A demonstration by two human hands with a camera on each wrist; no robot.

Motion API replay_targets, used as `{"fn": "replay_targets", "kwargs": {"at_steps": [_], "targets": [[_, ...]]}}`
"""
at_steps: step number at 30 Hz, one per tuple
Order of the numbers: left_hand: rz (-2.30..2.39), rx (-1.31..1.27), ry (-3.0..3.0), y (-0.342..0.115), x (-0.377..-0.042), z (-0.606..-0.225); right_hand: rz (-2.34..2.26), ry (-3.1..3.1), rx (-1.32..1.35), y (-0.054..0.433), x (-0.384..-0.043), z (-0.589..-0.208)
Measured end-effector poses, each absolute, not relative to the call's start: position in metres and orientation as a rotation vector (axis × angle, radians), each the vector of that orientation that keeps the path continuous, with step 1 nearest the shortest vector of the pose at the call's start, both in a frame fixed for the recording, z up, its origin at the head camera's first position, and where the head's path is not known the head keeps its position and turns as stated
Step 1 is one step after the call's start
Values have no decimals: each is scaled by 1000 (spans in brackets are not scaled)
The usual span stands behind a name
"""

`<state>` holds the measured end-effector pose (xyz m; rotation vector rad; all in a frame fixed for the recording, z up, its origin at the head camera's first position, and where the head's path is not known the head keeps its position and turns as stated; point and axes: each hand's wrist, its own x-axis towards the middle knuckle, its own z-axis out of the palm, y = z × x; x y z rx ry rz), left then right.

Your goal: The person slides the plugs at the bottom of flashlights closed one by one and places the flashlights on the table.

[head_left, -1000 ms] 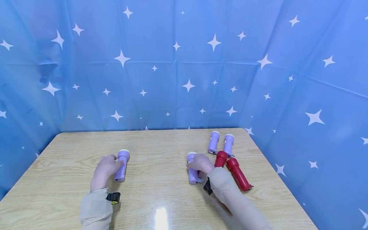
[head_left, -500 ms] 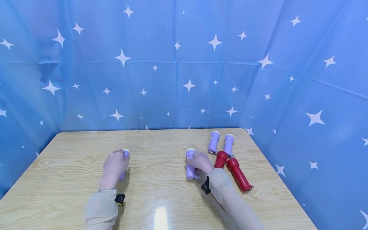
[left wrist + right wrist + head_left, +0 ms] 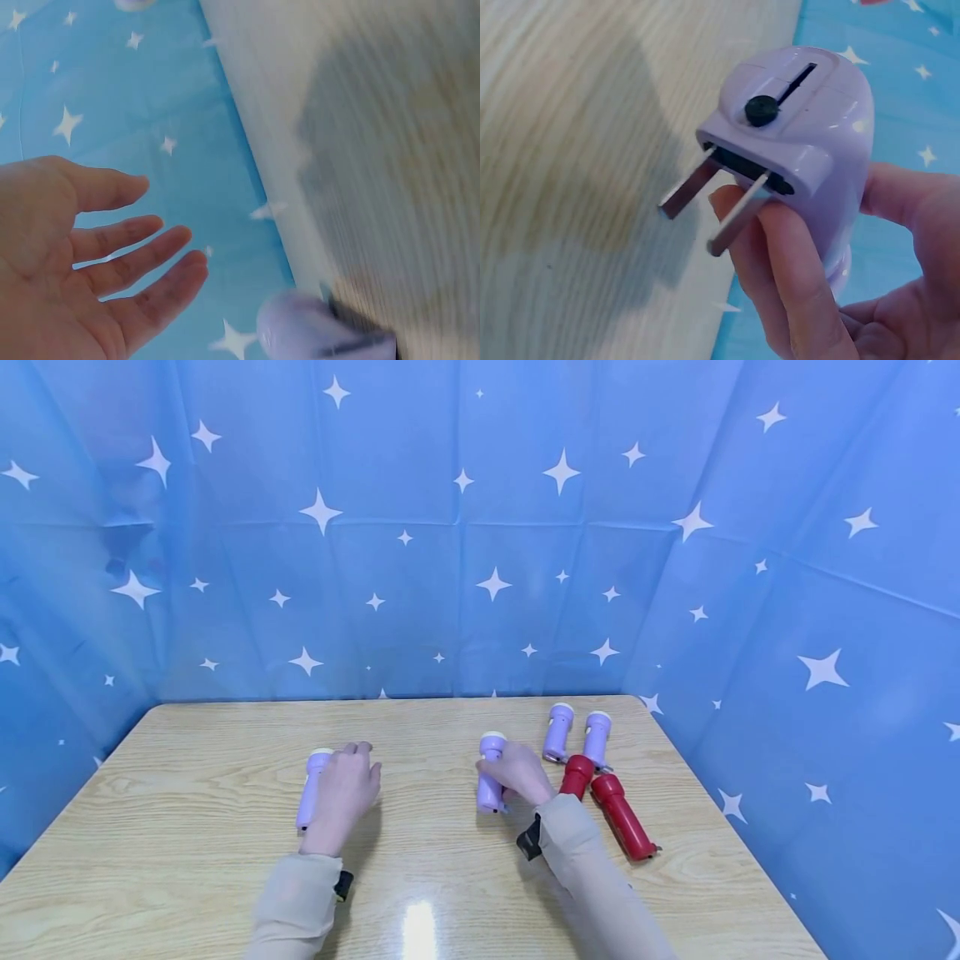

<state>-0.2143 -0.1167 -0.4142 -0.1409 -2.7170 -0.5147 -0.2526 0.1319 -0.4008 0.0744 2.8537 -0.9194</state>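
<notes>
Okay, on my head feed the person's left hand sits left of centre, back of it facing the camera, fingers loosely extended with gaps between them, holding nothing. Left wrist feed agrees: palm toward me, thumb and fingers relaxed. The left purple flashlight lies on the wooden table just left of that hand, which covers part of it; white-rimmed lens end toward the top of the frame. In the left wrist feed it's at the bottom edge, right of centre, apart from the fingers. The right hand, just right of centre, has its fingers curled round the held purple flashlight, lens end also toward the top. I can't tell if that one touches the wood. Right wrist feed shows its tail close up: two flat metal prongs pointing lower left, black slider knob at one end of a slot. Right of that hand I've got the rear red flashlight, partly hidden by the sleeve, and the front red flashlight lying at a slant. Beyond them, side by side: the far purple flashlight and the corner purple flashlight. Blue star-print curtain fills the upper frame.
</notes>
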Motion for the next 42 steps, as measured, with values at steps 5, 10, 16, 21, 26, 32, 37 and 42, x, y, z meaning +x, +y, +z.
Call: {"fn": "replay_targets", "kwargs": {"at_steps": [5,10,16,21,26,32,37,42], "targets": [[-574,-223,-2708,-93,-215,-418,-937,2870,97,131,-254,-397],[-617,-365,-2717,-71,-213,-417,-928,2903,134,129,-255,-392],[-658,-547,-2702,-52,-210,-415,-901,2936,131,127,-256,-389],[-666,-662,-2710,-37,-206,-414,-956,2931,114,127,-256,-386],[-586,-719,-2701,-26,-206,-418,-985,2949,71,127,-257,-382],[-546,-721,-2665,-19,-205,-421,-957,2960,67,125,-258,-379],[-534,-688,-2653,-15,-204,-421,-944,2953,89,124,-259,-377],[-552,-673,-2650,-13,-204,-419,-949,2941,93,124,-259,-376]]}}
